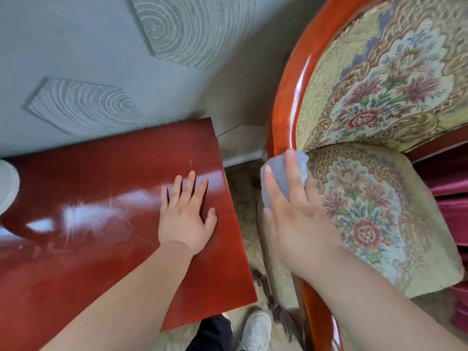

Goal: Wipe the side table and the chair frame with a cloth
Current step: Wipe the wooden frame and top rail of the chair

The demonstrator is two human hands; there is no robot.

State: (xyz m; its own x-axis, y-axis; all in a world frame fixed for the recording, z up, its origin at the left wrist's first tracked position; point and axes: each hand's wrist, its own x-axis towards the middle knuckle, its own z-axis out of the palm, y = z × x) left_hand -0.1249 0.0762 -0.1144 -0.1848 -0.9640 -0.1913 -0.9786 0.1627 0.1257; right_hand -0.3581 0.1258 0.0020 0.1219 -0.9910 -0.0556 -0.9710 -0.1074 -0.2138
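a person's right hand (pixel 296 219) is gripping a grey cloth (pixel 281 176), thumb and fingers (pixel 291 160) closing around it, and is pressing it against the glossy red-brown chair frame (pixel 286 97) at the spot where the curved backrest is meeting the floral seat cushion (pixel 379 211). the left hand (pixel 186 216) is lying flat on the shiny red bench (pixel 114 173) near its right edge, digits straight and spread, holding nothing. the bench is standing against a grey-green wall (pixel 76 46) with swirl-patterned panels, just beside the chair, a strip of floor (pixel 243 198) showing between them. a white shoe (pixel 255 330) is showing below the bench's near corner.
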